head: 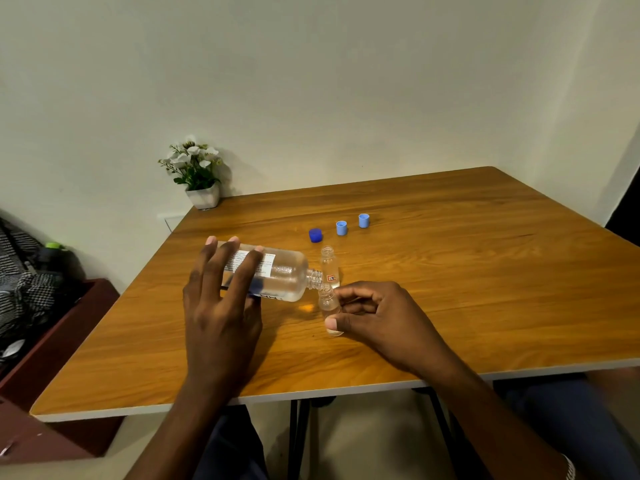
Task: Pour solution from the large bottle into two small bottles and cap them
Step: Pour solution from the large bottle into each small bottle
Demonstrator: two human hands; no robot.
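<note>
Fingers (242, 270) of left hand (221, 317) grip clear large bottle (287, 275); right fingers (351, 292) pinch small bottle (327, 302).

Blue caps (341, 227) and an upright small bottle (329, 263) stand behind the large bottle (277, 275); bare table (485, 271) lies rightward.

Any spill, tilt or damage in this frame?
Nothing stands out. The left hand tips the large clear labelled bottle to the mouth of the small clear bottle pinched by the right hand; no puddle shows on the wooden table.
</note>
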